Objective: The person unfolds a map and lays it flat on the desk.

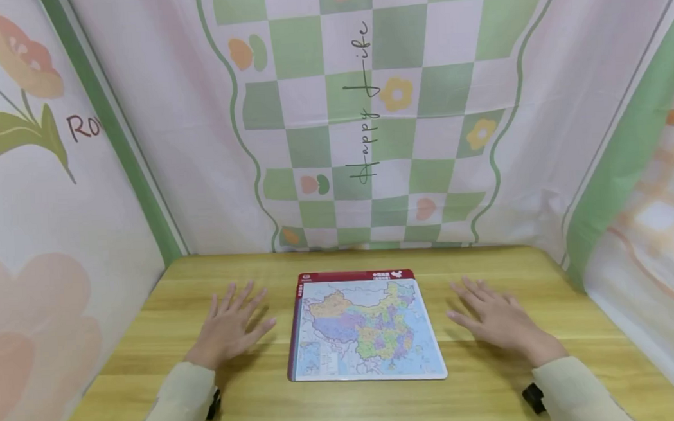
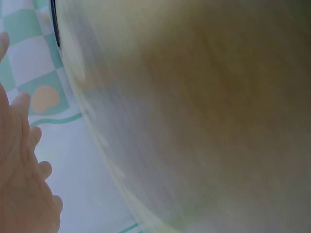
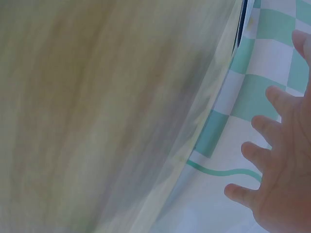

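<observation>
A flat map board (image 1: 367, 328) with a red top border and a coloured map of China lies in the middle of the wooden table. To its left my left hand (image 1: 228, 326) is spread palm down, fingers pointing forward, holding nothing. On the other side my right hand (image 1: 494, 317) is spread in the same way, its thumb toward the board's right edge. Both hands are apart from the board. The left wrist view catches the left hand (image 2: 24, 170) at its left edge, and the right wrist view has the spread right hand (image 3: 286, 150) at its right.
The wooden table (image 1: 250, 409) reaches back to a hanging curtain (image 1: 298, 48) with green checks and the words "Happy Life". Printed fabric walls stand at the left (image 1: 19, 217) and right (image 1: 656, 217). Dark wrist straps (image 1: 534, 397) show below the sleeves.
</observation>
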The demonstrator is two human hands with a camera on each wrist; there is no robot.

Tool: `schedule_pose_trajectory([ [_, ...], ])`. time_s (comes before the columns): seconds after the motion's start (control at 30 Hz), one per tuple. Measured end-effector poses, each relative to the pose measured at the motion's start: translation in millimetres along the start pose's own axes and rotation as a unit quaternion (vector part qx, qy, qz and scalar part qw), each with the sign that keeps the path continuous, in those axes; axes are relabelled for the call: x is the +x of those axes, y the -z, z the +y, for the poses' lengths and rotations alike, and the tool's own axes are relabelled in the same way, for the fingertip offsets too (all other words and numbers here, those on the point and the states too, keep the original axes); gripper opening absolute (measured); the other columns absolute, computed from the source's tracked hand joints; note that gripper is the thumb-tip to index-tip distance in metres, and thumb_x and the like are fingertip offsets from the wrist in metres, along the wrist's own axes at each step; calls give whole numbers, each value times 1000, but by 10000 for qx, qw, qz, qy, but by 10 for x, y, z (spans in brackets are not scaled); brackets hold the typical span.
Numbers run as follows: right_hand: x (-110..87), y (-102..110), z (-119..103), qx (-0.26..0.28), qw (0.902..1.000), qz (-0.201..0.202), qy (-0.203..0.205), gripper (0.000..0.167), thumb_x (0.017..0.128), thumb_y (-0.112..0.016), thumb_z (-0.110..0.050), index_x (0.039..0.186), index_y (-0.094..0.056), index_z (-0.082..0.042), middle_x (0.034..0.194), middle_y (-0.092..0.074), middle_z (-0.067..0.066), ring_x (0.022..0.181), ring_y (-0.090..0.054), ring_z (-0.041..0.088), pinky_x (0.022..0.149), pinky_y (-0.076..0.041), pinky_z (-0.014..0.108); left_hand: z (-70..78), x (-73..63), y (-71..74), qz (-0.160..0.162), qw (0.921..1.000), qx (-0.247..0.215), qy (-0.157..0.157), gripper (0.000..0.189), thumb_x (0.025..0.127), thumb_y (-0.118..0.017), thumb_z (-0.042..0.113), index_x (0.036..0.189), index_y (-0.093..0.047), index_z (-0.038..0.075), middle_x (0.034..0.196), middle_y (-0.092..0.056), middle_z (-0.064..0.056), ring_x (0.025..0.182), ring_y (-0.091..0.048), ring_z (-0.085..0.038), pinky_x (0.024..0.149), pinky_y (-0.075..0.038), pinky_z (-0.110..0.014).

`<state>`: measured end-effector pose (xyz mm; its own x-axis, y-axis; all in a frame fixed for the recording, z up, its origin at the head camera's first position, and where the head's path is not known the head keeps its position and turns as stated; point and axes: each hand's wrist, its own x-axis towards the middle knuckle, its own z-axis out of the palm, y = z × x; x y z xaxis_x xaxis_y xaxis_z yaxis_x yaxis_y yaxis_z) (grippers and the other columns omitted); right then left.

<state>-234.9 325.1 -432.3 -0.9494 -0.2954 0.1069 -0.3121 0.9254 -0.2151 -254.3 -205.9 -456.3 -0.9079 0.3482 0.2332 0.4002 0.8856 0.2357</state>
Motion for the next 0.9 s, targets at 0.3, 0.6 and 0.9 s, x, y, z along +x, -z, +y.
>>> schedule_pose_trajectory([
  [0.3, 3, -28, -51, 321, 9993, -124, 157, 74, 101, -46, -58, 157, -34, -10, 161, -24, 23, 144, -22, 51, 104, -17, 79, 82, 27, -15, -72, 9997, -78, -215, 68, 99, -52, 53, 155, -39, 16, 162, -25, -17, 148, -12, -47, 114, -5, -71],
  [0.6, 44, -73, -131, 619, 9965, -359, 421, 72, 103, -45, -55, 155, -35, -6, 161, -23, 23, 144, -24, 48, 111, -22, 69, 153, 108, -52, -190, 9980, -96, -599, 68, 100, -50, 54, 154, -40, 14, 161, -25, -18, 146, -17, -48, 114, -7, -71],
  [0.9, 106, -130, -219, 794, 9942, -533, 500, 74, 102, -45, -57, 154, -37, -5, 161, -24, 22, 144, -25, 47, 113, -23, 66, 243, 179, -85, -575, 9952, -11, -796, 69, 101, -48, 55, 155, -40, 14, 161, -27, -16, 148, -18, -44, 116, -10, -67],
])
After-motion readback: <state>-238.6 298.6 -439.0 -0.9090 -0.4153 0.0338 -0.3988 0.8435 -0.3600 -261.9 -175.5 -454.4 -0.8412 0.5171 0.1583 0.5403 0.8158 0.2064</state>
